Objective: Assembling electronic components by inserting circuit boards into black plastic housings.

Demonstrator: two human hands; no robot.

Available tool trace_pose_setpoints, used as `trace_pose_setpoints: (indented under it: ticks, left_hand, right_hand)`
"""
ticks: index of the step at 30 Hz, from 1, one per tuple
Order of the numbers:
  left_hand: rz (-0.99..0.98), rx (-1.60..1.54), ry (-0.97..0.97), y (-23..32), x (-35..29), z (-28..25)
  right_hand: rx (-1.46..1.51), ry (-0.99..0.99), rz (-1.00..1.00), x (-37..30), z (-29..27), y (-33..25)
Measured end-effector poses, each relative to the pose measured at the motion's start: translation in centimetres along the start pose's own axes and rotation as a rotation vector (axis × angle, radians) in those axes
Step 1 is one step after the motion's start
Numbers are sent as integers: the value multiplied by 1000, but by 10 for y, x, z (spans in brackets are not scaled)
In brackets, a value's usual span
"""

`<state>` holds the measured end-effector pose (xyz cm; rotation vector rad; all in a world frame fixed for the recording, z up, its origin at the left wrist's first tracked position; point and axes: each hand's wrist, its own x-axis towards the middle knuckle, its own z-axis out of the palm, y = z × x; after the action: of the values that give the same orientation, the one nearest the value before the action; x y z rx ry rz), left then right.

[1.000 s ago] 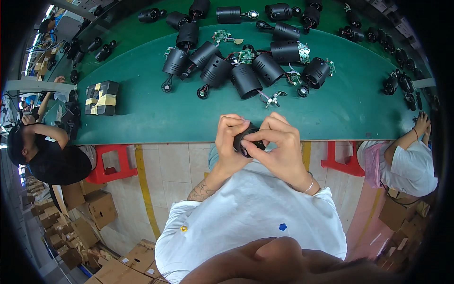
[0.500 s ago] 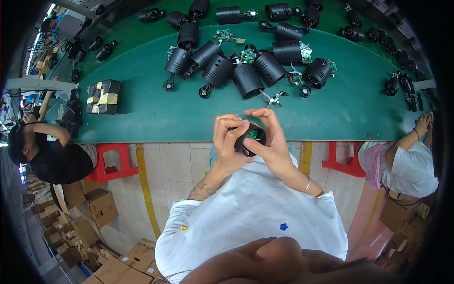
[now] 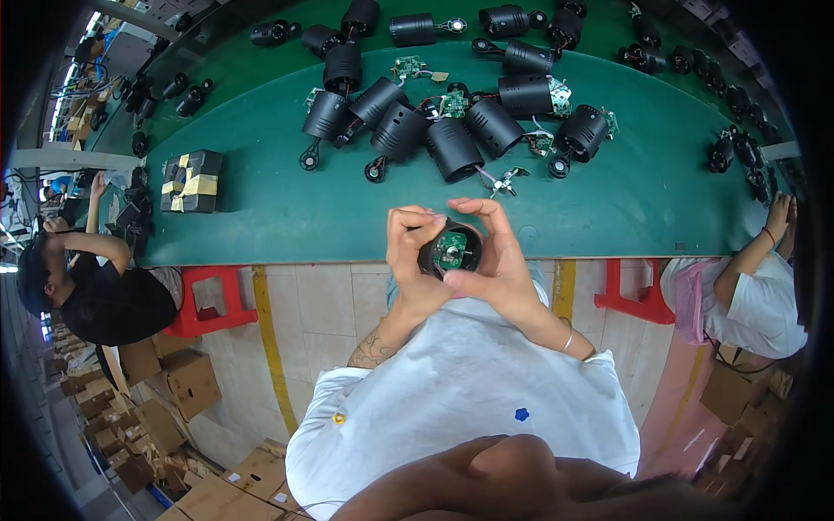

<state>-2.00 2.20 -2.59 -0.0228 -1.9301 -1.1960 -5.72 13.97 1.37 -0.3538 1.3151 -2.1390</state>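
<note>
Between my two hands, just off the near edge of the green table, is a black cylindrical housing [image 3: 473, 249] with its open end facing up. A green circuit board [image 3: 450, 248] shows inside the opening, tilted, with a small metal part on it. My left hand [image 3: 415, 252] curls around the housing's left side, fingertips at its rim. On the other side my right hand [image 3: 497, 252] wraps it, with the thumb at the near rim by the board. Whether the board is seated cannot be seen.
Several black housings [image 3: 453, 148] with wires and loose boards lie across the table [image 3: 287, 213]. A taped black block [image 3: 191, 181] stands at left. Co-workers sit on both sides, near a red stool [image 3: 213, 300] and another red stool [image 3: 638, 291]. Cardboard boxes [image 3: 189, 380] are behind at left.
My right thumb has drawn back from over the opening to the near rim, uncovering the circuit board. The housing's opening is now turned more into view.
</note>
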Motion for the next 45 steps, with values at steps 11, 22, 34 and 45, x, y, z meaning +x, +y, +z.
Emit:
trace_pose_setpoints:
  ticks: [11,22,34,45]
  left_hand:
    - [-50,14,1,-4,-8,5]
    - [132,-41,160,2,-2,15]
    - [20,485,46,-23,-11,15]
    - [37,508,-25,-15,-7,17]
  right_hand:
    - [36,34,-45,10,-17,13]
    - [-539,162,-406,27,-66,-85]
    - [-1983,667,-417,269,-273,-149]
    - [-1847,628,-397,369,-323,-186]
